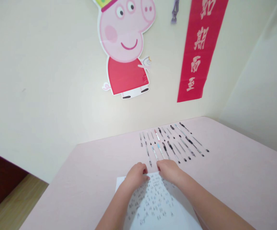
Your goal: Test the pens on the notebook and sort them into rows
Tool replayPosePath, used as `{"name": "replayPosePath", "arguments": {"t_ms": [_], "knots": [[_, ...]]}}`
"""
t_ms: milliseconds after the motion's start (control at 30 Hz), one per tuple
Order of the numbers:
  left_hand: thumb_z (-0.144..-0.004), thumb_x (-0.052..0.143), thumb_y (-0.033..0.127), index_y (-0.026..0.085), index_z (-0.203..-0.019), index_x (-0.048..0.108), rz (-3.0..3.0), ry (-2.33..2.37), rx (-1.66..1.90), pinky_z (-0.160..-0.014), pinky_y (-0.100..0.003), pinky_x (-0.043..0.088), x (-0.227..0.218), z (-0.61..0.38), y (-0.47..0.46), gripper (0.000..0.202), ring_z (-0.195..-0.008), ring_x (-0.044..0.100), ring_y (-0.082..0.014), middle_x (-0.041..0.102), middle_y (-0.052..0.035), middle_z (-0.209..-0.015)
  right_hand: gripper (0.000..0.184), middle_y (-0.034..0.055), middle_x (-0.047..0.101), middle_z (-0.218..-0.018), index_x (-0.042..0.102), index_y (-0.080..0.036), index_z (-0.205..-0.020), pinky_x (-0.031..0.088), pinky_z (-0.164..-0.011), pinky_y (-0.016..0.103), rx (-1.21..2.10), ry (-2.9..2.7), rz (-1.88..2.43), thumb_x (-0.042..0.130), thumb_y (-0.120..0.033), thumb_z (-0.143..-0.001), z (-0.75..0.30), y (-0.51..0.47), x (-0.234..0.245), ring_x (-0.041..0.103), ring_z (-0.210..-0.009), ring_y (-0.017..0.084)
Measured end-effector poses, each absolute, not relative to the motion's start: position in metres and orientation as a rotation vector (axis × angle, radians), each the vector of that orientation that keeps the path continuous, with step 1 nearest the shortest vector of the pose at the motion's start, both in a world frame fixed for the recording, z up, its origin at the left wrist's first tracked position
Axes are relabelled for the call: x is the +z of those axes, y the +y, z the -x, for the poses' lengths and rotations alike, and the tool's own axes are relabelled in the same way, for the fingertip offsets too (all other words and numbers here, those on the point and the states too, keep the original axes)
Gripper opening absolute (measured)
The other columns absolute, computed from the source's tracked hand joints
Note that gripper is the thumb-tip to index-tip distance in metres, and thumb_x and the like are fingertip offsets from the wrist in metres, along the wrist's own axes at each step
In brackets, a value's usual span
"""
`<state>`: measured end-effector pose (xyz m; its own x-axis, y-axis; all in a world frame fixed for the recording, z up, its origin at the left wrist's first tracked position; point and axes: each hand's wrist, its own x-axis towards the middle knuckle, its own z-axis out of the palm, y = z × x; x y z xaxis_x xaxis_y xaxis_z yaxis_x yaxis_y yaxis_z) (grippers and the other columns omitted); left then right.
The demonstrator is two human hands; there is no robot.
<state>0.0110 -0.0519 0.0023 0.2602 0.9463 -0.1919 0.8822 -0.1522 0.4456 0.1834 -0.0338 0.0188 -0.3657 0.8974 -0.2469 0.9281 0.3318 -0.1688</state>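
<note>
My left hand [135, 175] and my right hand [169, 169] rest side by side at the far edge of a white sheet of paper [156, 204] covered in small scribbled marks. Both hands have their fingers curled under, knuckles up; whatever they pinch, if anything, is hidden. Just beyond the fingertips lies a row of several pens [172, 142], laid roughly parallel on the pink table [236, 179]. The nearest pens end right at my fingers.
The table stands in a corner against cream walls. A cartoon pig cut-out [126, 48] and a red banner with white characters [199, 51] hang on the wall. Wooden floor [13, 207] and dark furniture show at the lower left.
</note>
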Motion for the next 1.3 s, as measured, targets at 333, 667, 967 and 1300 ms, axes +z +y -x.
{"name": "replayPosePath", "arguments": {"t_ms": [333, 667, 967, 1300], "knots": [[-0.07, 0.058, 0.02, 0.018, -0.076, 0.06, -2.016, 1.72, 0.378, -0.064, -0.025, 0.036, -0.01, -0.016, -0.038, 0.007, -0.071, 0.053, -0.0152, 0.058, -0.0023, -0.077, 0.016, 0.0127, 0.066, -0.094, 0.065, -0.015, -0.086, 0.041, -0.066, 0.029, -0.364, 2.554, -1.875, 0.053, -0.022, -0.078, -0.186, -0.031, 0.023, 0.064, -0.085, 0.025], [-0.078, 0.042, 0.02, 0.019, -0.076, 0.055, -1.769, 1.77, 1.083, -0.067, -0.027, 0.039, -0.046, -0.014, -0.036, 0.013, -0.07, 0.052, -0.0155, 0.056, -0.0017, -0.072, 0.025, 0.0165, 0.069, -0.089, 0.061, -0.009, -0.097, 0.043, -0.068, 0.031, -0.455, 2.499, -2.151, 0.047, -0.025, -0.085, -0.143, -0.026, 0.005, 0.065, -0.086, 0.027], [-0.075, 0.041, 0.025, 0.021, -0.069, 0.046, -1.555, 1.714, 1.333, -0.059, -0.025, 0.036, -0.045, -0.002, -0.03, 0.008, -0.06, 0.045, -0.0128, 0.044, 0.0043, -0.061, 0.024, 0.018, 0.069, -0.09, 0.062, -0.008, -0.097, 0.044, -0.066, 0.03, -0.421, 2.478, -2.124, 0.045, -0.023, -0.087, -0.133, -0.023, -0.005, 0.066, -0.086, 0.027], [-0.074, 0.053, 0.042, 0.019, -0.092, 0.047, -1.143, 1.469, 1.468, -0.059, -0.024, 0.042, -0.048, 0.003, -0.023, 0.031, -0.059, 0.05, -0.0105, 0.051, 0.0032, -0.07, 0.02, 0.0075, 0.066, -0.075, 0.06, -0.015, -0.081, 0.032, -0.059, 0.025, -0.61, 2.768, -2.06, 0.044, -0.026, -0.086, -0.127, -0.031, -0.016, 0.06, -0.068, 0.017]]}}
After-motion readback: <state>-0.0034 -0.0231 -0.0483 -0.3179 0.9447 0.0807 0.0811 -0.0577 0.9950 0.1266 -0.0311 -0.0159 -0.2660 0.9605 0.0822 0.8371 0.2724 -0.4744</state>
